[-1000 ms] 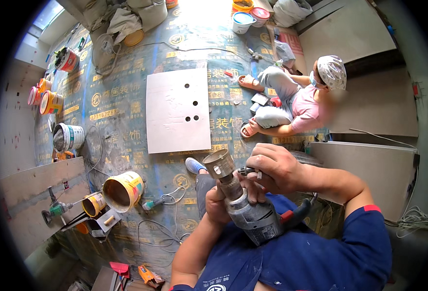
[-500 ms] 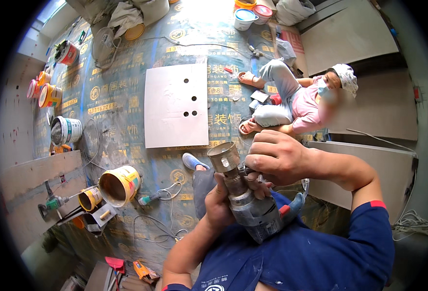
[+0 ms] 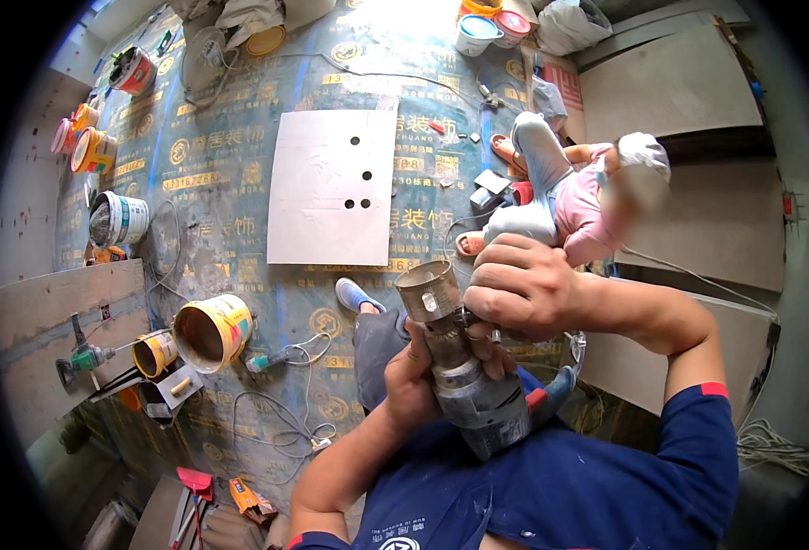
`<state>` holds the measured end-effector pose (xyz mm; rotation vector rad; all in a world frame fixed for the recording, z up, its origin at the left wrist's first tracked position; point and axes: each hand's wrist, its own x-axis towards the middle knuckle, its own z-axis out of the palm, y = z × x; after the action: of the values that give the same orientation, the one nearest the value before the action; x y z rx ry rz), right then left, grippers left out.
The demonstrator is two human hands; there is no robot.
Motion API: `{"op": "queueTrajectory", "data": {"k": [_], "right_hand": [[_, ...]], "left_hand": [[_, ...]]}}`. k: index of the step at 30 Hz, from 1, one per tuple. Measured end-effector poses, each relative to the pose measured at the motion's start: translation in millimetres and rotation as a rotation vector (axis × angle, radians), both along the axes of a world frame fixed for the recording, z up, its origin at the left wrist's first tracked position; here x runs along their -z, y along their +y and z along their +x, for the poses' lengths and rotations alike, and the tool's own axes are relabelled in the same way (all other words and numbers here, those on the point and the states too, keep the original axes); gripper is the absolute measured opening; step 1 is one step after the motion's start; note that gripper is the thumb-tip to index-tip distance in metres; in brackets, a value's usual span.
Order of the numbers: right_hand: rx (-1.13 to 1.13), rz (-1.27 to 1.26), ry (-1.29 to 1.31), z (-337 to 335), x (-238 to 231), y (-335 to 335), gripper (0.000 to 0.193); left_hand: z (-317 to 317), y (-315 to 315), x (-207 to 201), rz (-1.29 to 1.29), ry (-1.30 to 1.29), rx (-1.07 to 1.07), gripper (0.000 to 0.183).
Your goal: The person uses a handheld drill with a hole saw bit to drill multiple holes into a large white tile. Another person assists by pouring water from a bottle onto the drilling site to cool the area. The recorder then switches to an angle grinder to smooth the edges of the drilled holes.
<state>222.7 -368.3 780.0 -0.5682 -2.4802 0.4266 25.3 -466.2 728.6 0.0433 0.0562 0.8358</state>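
Left hand [image 3: 412, 385] wrapped around the neck of a power drill [image 3: 478, 403], right hand [image 3: 523, 286] curled in at its chuck [image 3: 445, 341].
Well to the left of the left hand is a green power tool [image 3: 83, 357]; nearer to that hand, an open yellow bucket [image 3: 236, 316] stands on the covered floor [image 3: 207, 243]. Ahead of the left hand and slightly to its left lies a pale panel [image 3: 317, 211] with four dark round holes. The left hand grips the drill before the blue shirt [image 3: 551, 486], and the hole saw [image 3: 427, 289] on the drill sits just beyond that hand's thumb. The right hand's fingers close on a small metal piece [image 3: 496, 336], mostly hidden. Beyond the right hand, to its right, sits a co-worker [image 3: 580, 209] in pink; past the right forearm is a beige board [image 3: 739, 356].
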Motion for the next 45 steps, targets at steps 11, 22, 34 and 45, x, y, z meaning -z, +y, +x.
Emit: {"op": "queueTrajectory", "data": {"k": [11, 22, 34, 45], "right_hand": [[-0.039, -0.149, 0.047, -6.1, 4.4, -5.1, 0.029], [-0.112, -0.201, 0.02, -10.3, 3.7, -4.1, 0.04], [-0.148, -0.265, 0.234, -19.8, 24.5, 0.6, 0.037], [0.149, -0.39, 0.166, -28.9, 7.5, -12.0, 0.026]], "left_hand": [[-1.7, -8.8, -12.9, -0.047, 0.281, -0.012, 0.081], [-14.4, -15.2, -7.2, 0.027, 0.177, -0.009, 0.077], [-15.0, -4.6, -24.8, 0.214, 0.412, -0.114, 0.072], [-17.6, 7.8, -24.4, 0.227, 0.556, -0.045, 0.078]]}}
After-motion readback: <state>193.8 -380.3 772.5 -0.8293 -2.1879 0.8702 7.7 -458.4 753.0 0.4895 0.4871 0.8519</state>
